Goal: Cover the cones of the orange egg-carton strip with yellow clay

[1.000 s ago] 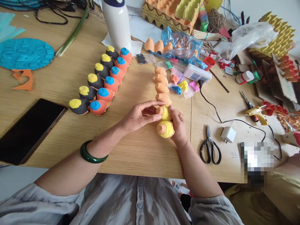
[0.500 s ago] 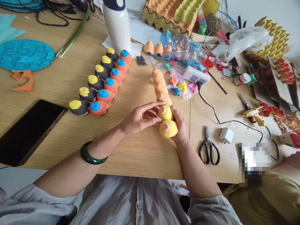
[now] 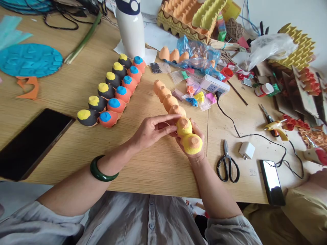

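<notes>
Orange egg-carton strip point(image 3: 163, 94) swung far-end-left | my right hand point(image 3: 198, 131) clamps it; left hand point(image 3: 149, 133) touches, fingers apart | four cups point(image 3: 170, 102) uncoated

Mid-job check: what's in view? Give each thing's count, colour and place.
Knobbly egg-carton strip: one, orange, two cups yellow-coated, centre
Yellow-topped carton cups: six, black, left of centre
Blue-topped carton cups: six, red, beside the black
Flat phones: two, dark, left and lower right
Metal scissors: two, black-handled, right
Glue gun: one, yellow, far right
Cube charger: one, white, right
Power strip: one, white, right of centre
Tall bottle: one, white, back
Oval cutout: one, blue, left
Moulded egg trays: several, orange and yellow, back
Small clutter: uncountable, mixed colours, back right
Co-worker's sleeve: one, khaki, lower right
Left grip: one, bare, touching the strip
Right grip: one, bare, holding the strip
</notes>
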`<action>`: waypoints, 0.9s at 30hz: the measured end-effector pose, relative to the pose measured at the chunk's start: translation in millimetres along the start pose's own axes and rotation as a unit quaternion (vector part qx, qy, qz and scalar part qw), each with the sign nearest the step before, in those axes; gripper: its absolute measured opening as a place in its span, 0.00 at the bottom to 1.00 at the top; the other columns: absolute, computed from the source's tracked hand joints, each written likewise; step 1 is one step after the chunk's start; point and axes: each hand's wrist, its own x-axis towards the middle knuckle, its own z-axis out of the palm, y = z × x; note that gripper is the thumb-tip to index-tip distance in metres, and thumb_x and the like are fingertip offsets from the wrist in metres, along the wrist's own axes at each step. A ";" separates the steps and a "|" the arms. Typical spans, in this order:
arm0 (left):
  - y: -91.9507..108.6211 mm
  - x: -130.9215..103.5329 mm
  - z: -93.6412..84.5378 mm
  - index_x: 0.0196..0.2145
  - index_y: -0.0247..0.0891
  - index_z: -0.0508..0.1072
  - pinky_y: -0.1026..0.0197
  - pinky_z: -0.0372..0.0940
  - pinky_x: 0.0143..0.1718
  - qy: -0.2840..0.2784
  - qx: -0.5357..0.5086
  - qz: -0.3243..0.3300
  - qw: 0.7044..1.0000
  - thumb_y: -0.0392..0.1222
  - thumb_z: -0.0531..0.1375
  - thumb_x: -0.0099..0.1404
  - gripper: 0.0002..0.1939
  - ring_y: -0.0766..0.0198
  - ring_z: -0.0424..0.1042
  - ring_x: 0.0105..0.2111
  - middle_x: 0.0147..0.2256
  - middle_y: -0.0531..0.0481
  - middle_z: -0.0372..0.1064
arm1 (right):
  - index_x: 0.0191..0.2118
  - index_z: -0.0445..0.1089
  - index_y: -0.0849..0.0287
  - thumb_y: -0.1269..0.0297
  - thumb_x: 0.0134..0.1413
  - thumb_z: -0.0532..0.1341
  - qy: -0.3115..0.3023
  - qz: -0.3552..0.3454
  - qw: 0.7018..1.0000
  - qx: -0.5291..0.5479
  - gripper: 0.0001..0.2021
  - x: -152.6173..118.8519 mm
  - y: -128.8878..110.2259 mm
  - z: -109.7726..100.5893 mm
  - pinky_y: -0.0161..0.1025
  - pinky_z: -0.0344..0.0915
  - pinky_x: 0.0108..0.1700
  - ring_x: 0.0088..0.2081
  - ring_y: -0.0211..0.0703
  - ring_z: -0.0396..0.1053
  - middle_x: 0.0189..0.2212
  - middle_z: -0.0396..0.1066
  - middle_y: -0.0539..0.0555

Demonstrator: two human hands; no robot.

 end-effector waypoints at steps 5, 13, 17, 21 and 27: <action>7.9 -1.2 1.1 0.33 0.34 0.77 0.60 0.76 0.35 0.013 -0.025 -0.041 0.999 0.54 0.73 0.61 0.20 0.63 0.79 0.29 0.29 0.49 0.78 | 0.32 0.66 0.51 0.41 0.52 0.67 0.012 0.002 1.000 0.023 0.19 0.8 0.2 -3.7 0.37 0.65 0.20 0.20 0.38 0.67 0.24 0.71 0.48; 3.0 3.2 2.3 0.32 0.33 0.77 0.63 0.69 0.28 -0.029 -0.063 -0.110 0.992 0.50 0.80 0.47 0.24 0.66 0.73 0.29 0.33 0.49 0.77 | 0.26 0.67 0.52 0.45 0.52 0.69 -0.012 -0.049 0.999 -0.013 0.18 -8.7 -4.4 8.9 0.39 0.68 0.25 0.24 0.39 0.64 0.22 0.67 0.48; 2.6 4.2 2.3 0.32 0.34 0.76 0.61 0.71 0.34 0.006 -0.067 -0.111 0.992 0.51 0.80 0.46 0.25 0.64 0.74 0.32 0.32 0.50 0.76 | 0.28 0.69 0.51 0.43 0.51 0.69 -0.041 -0.049 0.998 -0.016 0.18 -4.4 0.4 9.5 0.42 0.73 0.32 0.29 0.42 0.68 0.25 0.71 0.49; 1.2 3.6 0.5 0.31 0.35 0.74 0.63 0.69 0.35 0.041 -0.017 -0.058 0.997 0.51 0.80 0.47 0.25 0.65 0.72 0.33 0.31 0.53 0.72 | 0.29 0.69 0.51 0.38 0.52 0.67 -0.064 -0.040 0.997 -0.026 0.21 -0.7 4.2 10.5 0.43 0.72 0.33 0.31 0.45 0.70 0.24 0.69 0.49; 3.2 -1.7 1.5 0.29 0.36 0.74 0.62 0.72 0.37 0.026 0.105 0.025 0.994 0.52 0.79 0.49 0.22 0.63 0.74 0.32 0.30 0.52 0.75 | 0.30 0.71 0.52 0.35 0.53 0.65 -0.066 -0.022 0.998 -0.008 0.23 0.2 8.4 11.7 0.42 0.71 0.35 0.32 0.44 0.71 0.26 0.72 0.50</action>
